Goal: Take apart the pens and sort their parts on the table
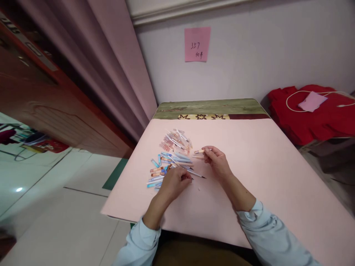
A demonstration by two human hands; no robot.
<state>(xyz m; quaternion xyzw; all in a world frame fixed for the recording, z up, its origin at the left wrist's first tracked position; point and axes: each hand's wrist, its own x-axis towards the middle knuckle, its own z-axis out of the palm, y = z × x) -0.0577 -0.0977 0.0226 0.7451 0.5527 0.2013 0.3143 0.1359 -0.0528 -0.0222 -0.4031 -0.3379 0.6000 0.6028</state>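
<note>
My right hand [217,162] is raised a little over the table, thumb and fingers pinching a short cream pen cap [199,152] with a printed pattern. A slim pale stick [197,157] lies just below that cap. My left hand [175,181] is closed over the near edge of a pile of blue and tan pen parts [177,159]; what its curled fingers hold, if anything, is hidden. Beside it a thin white refill [197,174] with a dark tip pokes out to the right. Behind this pile lies another one of pinkish, clear pen parts [176,140].
A pale pink sheet covers the table [266,166], whose green patterned far edge [210,107] meets the wall. A pink note [197,44] is stuck there. To the right, red cloth [310,125] carries a white cable. At left stand a curtain [111,55] and a wooden door [69,111].
</note>
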